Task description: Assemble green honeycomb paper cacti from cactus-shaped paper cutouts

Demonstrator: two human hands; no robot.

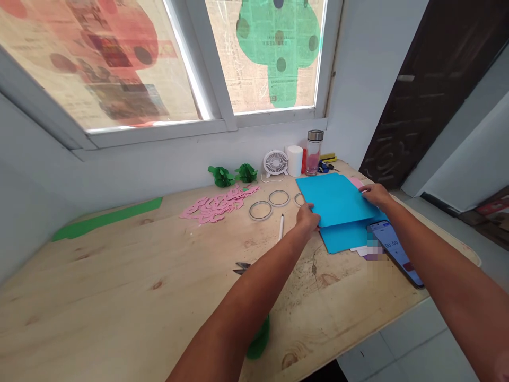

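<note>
A sheet of blue paper (336, 196) is raised a little and tilted over the right part of the table. My left hand (308, 217) pinches its near left corner, while my right hand (376, 195) grips its right edge. Below it lies a second piece of blue paper (344, 237), partly covered. A phone (397, 254) with a timer on its screen rests under my right forearm, beside the papers. Left of my left hand are a white pen (281, 227) and thin pale rings (260, 210), one partly hidden by the sheet. Scissor blades (242, 268) stick out from behind my left forearm.
Pink paper cut-outs (218, 204), green paper shapes (246, 172) and a green strip (107, 218) lie on the wooden table (119, 302). Along the wall stand a small fan (275, 163), a white roll (295, 161) and a glass bottle (313, 154). A green rounded thing (259, 342) shows beside my left forearm.
</note>
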